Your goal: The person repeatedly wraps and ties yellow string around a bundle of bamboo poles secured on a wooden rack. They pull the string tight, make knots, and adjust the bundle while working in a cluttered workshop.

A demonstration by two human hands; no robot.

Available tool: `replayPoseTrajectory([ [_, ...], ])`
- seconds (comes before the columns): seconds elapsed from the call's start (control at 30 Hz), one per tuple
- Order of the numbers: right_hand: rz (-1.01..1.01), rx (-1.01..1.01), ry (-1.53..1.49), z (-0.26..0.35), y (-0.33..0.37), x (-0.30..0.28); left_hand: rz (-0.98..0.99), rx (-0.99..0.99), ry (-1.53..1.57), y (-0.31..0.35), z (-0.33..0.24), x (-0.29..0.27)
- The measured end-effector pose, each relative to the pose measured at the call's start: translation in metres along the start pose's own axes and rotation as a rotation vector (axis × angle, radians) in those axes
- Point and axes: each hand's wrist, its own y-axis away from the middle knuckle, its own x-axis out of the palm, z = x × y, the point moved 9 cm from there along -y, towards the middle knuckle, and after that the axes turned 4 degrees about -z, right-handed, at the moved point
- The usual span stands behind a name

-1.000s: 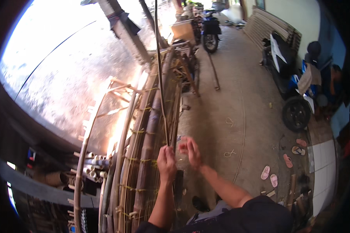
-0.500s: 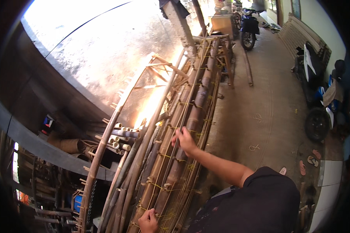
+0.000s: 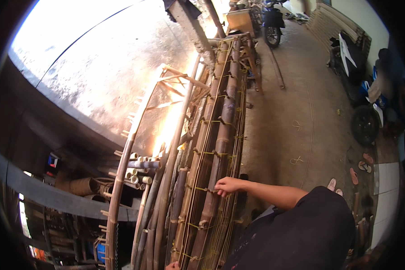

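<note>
A long frame of bamboo poles runs away from me, with a thick brown pole point(image 3: 222, 135) on its right and a lighter pole point(image 3: 198, 164) beside it. Short yellow ties point(image 3: 199, 188) cross between the poles at intervals, and thin strands lie lengthwise along them. Over the thick pole, my right hand point(image 3: 228, 186) is closed, its fingertips bent down next to one tie; whatever they pinch is hidden. Only a sliver of my left hand point(image 3: 173, 266) shows at the lower edge, by the near end of the lighter pole, its fingers mostly out of the picture.
A curved bamboo rail with pegs point(image 3: 123, 157) stands left of the frame, near stacked cut bamboo tubes point(image 3: 137, 173). A loose pole point(image 3: 276, 67) lies on the floor point(image 3: 279, 135). Motorbikes point(image 3: 364, 126) stand at right and far off; sandals point(image 3: 354, 176) lie at right.
My right hand has moved nearer along the frame and toward the right, from the strands to beside a tie. The view has shifted, and my left hand has mostly slipped below the lower edge.
</note>
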Motion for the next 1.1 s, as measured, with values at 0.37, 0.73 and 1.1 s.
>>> replayPoseTrajectory([
  [0.37, -0.485, 0.044, -0.249, -0.110, 0.084, -0.248, -0.052, 0.619, -0.312, -0.012, -0.471, 0.085],
  [0.73, -1.052, 0.037, 0.210, -0.116, 0.236, -0.542, 0.186, 1.301, -0.231, 0.071, -0.932, 0.389],
  [1.1, -1.503, 0.244, -0.185, -0.173, 0.306, -0.689, 0.310, 1.477, -0.263, 0.110, -1.153, 0.544],
])
